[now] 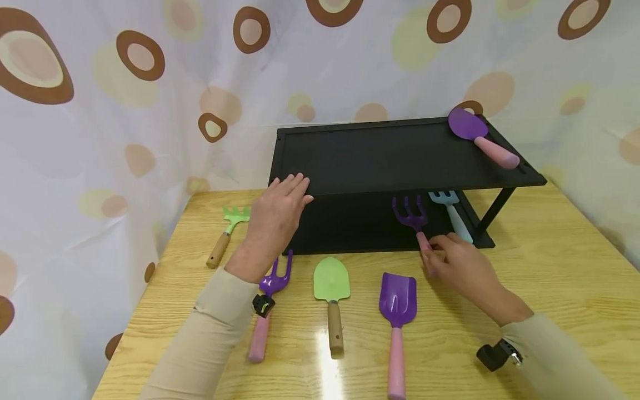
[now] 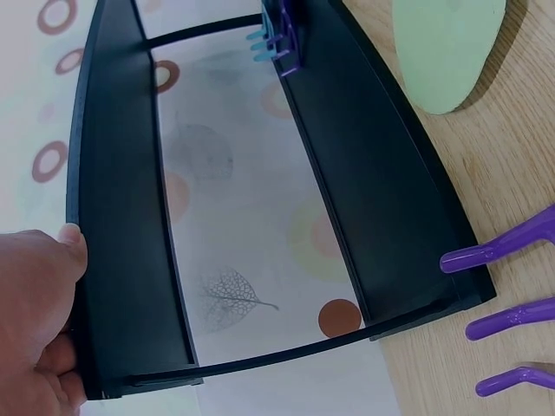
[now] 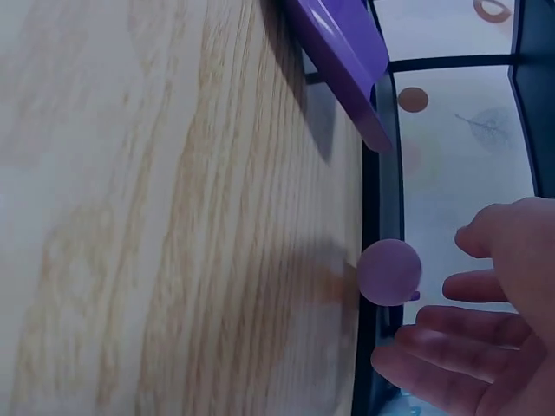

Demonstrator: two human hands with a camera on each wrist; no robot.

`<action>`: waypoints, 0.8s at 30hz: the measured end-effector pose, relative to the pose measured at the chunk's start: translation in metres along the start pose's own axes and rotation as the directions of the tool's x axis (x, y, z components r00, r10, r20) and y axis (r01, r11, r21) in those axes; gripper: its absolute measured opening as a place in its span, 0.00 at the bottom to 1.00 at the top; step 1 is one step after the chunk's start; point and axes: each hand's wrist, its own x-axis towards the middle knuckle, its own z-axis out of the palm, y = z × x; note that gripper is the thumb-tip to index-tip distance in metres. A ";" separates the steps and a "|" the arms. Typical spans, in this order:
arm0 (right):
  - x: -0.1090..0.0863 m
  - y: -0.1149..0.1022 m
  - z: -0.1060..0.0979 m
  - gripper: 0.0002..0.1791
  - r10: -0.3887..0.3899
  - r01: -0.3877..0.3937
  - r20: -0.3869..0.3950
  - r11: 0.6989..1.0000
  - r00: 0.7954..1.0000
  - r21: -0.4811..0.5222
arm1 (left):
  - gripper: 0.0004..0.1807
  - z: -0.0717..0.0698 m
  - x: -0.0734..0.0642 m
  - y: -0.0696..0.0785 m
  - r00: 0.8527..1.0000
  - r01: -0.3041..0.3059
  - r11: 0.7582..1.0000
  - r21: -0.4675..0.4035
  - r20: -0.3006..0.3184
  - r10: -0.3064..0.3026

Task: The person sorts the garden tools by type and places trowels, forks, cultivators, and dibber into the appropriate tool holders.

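Observation:
A black two-tier rack (image 1: 360, 158) stands on the table. My left hand (image 1: 279, 214) rests with straight fingers on the front left of its upper shelf, thumb by the edge. On the lower shelf (image 2: 381, 173) lies a purple hand fork (image 1: 414, 220), its pink handle (image 3: 389, 272) jutting past the front. My right hand (image 1: 462, 269) is beside that handle; the right wrist view shows its fingers loosely extended, with a gap to the handle's end. A light blue hand rake (image 1: 456, 215) lies to the fork's right, partly hidden by the upper shelf.
A purple trowel with a pink handle (image 1: 495, 151) lies on the upper shelf's right end. In front are a purple fork (image 1: 259, 339), a green trowel (image 1: 332, 280) and a purple scoop (image 1: 398, 300). Left of the rack is a green rake (image 1: 219, 249). A patterned curtain (image 1: 325, 66) hangs behind.

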 end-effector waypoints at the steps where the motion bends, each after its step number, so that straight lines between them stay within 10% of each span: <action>1: -0.002 0.000 -0.002 0.13 0.002 -0.002 -0.002 1.000 1.000 0.003 | 0.22 0.000 0.000 0.000 1.000 0.000 1.000 0.000 0.000 0.000; 24: -0.030 -0.005 -0.005 0.02 -0.106 0.103 0.137 0.994 0.985 0.024 | 0.22 -0.001 0.000 0.002 1.000 -0.001 1.000 -0.006 -0.011 0.001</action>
